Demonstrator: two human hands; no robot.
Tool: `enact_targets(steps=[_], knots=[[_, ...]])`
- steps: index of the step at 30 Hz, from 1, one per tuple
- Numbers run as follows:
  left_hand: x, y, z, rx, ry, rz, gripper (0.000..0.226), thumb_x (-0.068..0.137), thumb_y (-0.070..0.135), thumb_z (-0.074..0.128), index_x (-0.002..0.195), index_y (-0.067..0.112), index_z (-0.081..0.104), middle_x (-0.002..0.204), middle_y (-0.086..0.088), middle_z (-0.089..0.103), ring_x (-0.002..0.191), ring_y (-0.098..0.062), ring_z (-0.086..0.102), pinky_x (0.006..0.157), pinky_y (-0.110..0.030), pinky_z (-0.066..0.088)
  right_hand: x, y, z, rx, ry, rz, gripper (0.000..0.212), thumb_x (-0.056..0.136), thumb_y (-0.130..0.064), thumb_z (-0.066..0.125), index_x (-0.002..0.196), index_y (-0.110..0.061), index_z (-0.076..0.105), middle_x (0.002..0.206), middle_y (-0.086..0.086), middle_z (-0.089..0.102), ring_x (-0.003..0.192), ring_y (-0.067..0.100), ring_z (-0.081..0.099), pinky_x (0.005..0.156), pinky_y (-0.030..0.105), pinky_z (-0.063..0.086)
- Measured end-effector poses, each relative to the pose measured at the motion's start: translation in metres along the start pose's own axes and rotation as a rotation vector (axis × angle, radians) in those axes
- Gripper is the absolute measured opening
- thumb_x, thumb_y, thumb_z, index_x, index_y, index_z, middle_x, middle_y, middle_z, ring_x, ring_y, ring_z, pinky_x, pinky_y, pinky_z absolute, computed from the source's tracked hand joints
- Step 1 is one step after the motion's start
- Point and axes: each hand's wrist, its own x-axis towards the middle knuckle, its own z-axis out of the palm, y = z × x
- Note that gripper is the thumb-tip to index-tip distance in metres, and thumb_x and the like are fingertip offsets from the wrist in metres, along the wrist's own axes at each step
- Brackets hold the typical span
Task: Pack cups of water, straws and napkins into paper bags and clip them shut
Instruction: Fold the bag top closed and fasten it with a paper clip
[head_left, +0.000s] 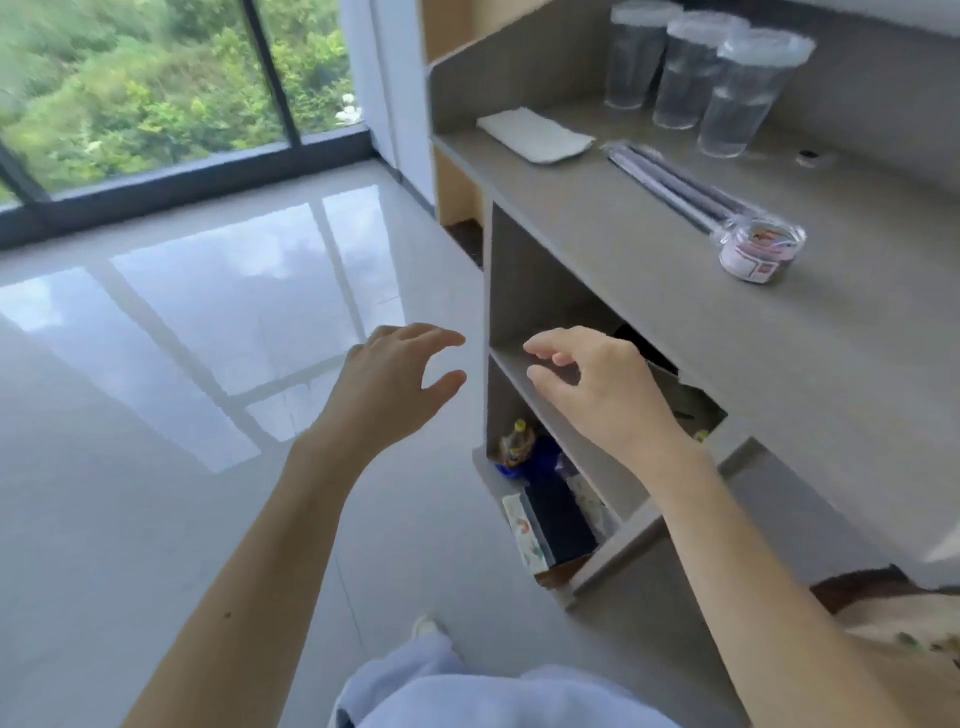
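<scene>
Three clear plastic cups of water (691, 73) with film lids stand in a row at the back of the grey counter (649, 270). A folded white napkin (535, 135) lies to their left. Wrapped straws (680, 187) lie diagonally in front of the cups, ending beside a small clear jar (761, 252) of clips. My left hand (395, 379) hovers over the floor left of the counter, fingers loosely spread and holding nothing. My right hand (597, 389) hovers in front of the counter's open shelf, fingers relaxed and holding nothing. No paper bag shows.
Below the counter, an open shelf (540, 395) holds brown material partly hidden behind my right hand. The lower compartment holds a bottle (519, 441) and boxes (550, 525). A glossy tiled floor (208, 364) spreads left toward a large window (156, 88).
</scene>
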Motion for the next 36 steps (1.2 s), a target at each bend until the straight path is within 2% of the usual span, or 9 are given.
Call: enact_targets(steps=[4, 7, 10, 14, 17, 21, 25, 32, 36], knots=[[0.094, -0.014, -0.018, -0.003, -0.049, 0.228, 0.039, 0.092, 0.038, 0.051, 0.130, 0.030, 0.051, 0.135, 0.009, 0.051, 0.126, -0.019, 0.040, 0.102, -0.038, 0.035, 0.057, 0.007, -0.013, -0.021, 0.174, 0.170, 0.023, 0.087, -0.021, 0.061, 0.109, -0.022, 0.066, 0.106, -0.005, 0.066, 0.095, 0.016, 0.060, 0.086, 0.028, 0.046], [0.150, -0.001, -0.015, -0.052, -0.103, 0.391, 0.038, 0.091, 0.037, 0.053, 0.129, 0.030, 0.052, 0.132, 0.009, 0.052, 0.122, -0.020, 0.042, 0.099, -0.038, 0.035, 0.079, 0.019, -0.031, -0.080, 0.300, 0.261, 0.021, 0.086, -0.020, 0.063, 0.107, -0.021, 0.067, 0.102, -0.005, 0.066, 0.092, 0.013, 0.059, 0.081, 0.019, 0.040], [0.193, 0.020, -0.005, -0.091, -0.171, 0.547, 0.038, 0.091, 0.037, 0.053, 0.128, 0.029, 0.052, 0.132, 0.007, 0.053, 0.121, -0.023, 0.044, 0.099, -0.044, 0.038, 0.088, 0.034, -0.051, -0.102, 0.440, 0.342, 0.020, 0.085, -0.017, 0.064, 0.105, -0.020, 0.068, 0.099, -0.004, 0.067, 0.088, 0.012, 0.059, 0.080, 0.022, 0.043], [0.241, 0.052, 0.010, -0.114, -0.218, 0.685, 0.039, 0.090, 0.039, 0.052, 0.129, 0.031, 0.051, 0.132, 0.008, 0.052, 0.122, -0.023, 0.042, 0.099, -0.045, 0.037, 0.097, 0.059, -0.073, -0.156, 0.671, 0.409, 0.016, 0.082, -0.012, 0.066, 0.096, -0.017, 0.070, 0.088, -0.006, 0.067, 0.078, 0.014, 0.060, 0.076, 0.023, 0.046], [0.267, 0.079, 0.017, -0.132, -0.233, 0.771, 0.040, 0.089, 0.039, 0.055, 0.128, 0.028, 0.053, 0.131, 0.006, 0.053, 0.121, -0.025, 0.043, 0.098, -0.047, 0.039, 0.097, 0.078, -0.091, -0.186, 0.743, 0.519, 0.015, 0.080, -0.011, 0.066, 0.093, -0.018, 0.071, 0.084, -0.006, 0.065, 0.074, 0.011, 0.058, 0.072, 0.015, 0.042], [0.289, 0.109, 0.028, -0.179, -0.252, 0.873, 0.044, 0.085, 0.046, 0.051, 0.123, 0.025, 0.058, 0.124, 0.005, 0.059, 0.117, -0.027, 0.050, 0.094, -0.048, 0.042, 0.096, 0.101, -0.104, -0.282, 0.715, 0.658, 0.014, 0.081, -0.013, 0.064, 0.093, -0.019, 0.071, 0.089, -0.001, 0.066, 0.083, 0.019, 0.053, 0.069, 0.024, 0.036], [0.300, 0.128, 0.040, -0.211, -0.298, 0.966, 0.056, 0.077, 0.054, 0.041, 0.119, 0.024, 0.061, 0.120, 0.006, 0.061, 0.110, -0.026, 0.054, 0.091, -0.046, 0.044, 0.095, 0.114, -0.110, -0.372, 0.593, 0.795, 0.015, 0.083, -0.024, 0.065, 0.097, -0.022, 0.071, 0.092, -0.001, 0.064, 0.087, 0.017, 0.036, 0.065, 0.023, 0.024], [0.317, 0.147, 0.048, -0.194, -0.383, 1.047, 0.045, 0.083, 0.046, 0.049, 0.123, 0.026, 0.059, 0.125, 0.009, 0.057, 0.116, -0.022, 0.050, 0.095, -0.043, 0.042, 0.109, 0.113, -0.127, -0.319, 0.311, 0.998, 0.028, 0.084, -0.041, 0.062, 0.108, -0.027, 0.068, 0.092, -0.005, 0.051, 0.100, 0.020, 0.034, 0.086, 0.039, 0.043], [0.327, 0.151, 0.051, -0.195, -0.420, 1.060, 0.040, 0.087, 0.042, 0.054, 0.123, 0.027, 0.058, 0.127, 0.011, 0.056, 0.118, -0.021, 0.048, 0.096, -0.044, 0.041, 0.122, 0.115, -0.131, -0.345, 0.234, 1.047, 0.025, 0.081, -0.042, 0.065, 0.103, -0.031, 0.070, 0.076, -0.009, 0.036, 0.096, 0.019, 0.033, 0.082, 0.039, 0.045]])
